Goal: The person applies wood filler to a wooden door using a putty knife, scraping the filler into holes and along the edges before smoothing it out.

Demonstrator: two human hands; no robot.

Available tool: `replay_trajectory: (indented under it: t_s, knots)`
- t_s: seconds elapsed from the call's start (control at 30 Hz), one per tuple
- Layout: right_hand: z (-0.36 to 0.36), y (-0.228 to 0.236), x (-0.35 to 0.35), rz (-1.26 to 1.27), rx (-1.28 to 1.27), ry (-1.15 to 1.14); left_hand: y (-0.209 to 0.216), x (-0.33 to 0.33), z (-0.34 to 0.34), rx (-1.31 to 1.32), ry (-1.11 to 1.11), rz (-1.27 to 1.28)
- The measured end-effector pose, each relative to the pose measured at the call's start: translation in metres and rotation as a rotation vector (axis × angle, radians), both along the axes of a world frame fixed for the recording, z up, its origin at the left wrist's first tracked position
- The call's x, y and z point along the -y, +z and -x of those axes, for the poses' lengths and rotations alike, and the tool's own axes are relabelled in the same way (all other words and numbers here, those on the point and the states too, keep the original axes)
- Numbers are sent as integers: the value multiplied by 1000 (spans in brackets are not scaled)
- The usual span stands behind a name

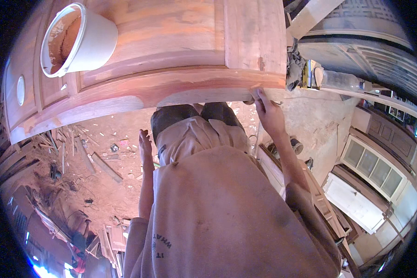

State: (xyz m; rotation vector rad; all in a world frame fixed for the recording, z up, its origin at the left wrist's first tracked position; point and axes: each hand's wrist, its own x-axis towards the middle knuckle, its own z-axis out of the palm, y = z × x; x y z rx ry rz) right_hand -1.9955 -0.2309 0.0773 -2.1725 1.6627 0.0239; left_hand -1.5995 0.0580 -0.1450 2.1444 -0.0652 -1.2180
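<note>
A reddish wooden panelled door (171, 44) lies flat in front of me, with orange-brown smears along its frame. My right hand (268, 113) is at the door's near edge, close to its right corner. Its fingers are pinched together against the wood; whatever they hold, if anything, is too small to make out. Down by my left side hangs my left hand (145, 142), away from the door, its fingers loosely stretched and holding nothing. On the door's left part stands a white plastic bucket (95, 41), with reddish-brown material coating its inside.
A small white disc (21, 90) rests at the door's far left. Wood scraps (106, 167) and shavings litter the dirt floor. Beyond the right corner are a dark crumpled cloth (295, 67) and a clear plastic bottle (340, 80). A glazed window frame (374, 162) leans on the right.
</note>
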Motion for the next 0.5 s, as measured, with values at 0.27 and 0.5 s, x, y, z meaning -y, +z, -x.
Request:
replay_trajectory:
  t_s: [0.27,0.5]
  knots:
    - [-14,50,36,-181,-167,274,18,44,-27,33,95,124]
    - [-3,52,70,-250,-194,361,23,36,-16,16,138,89]
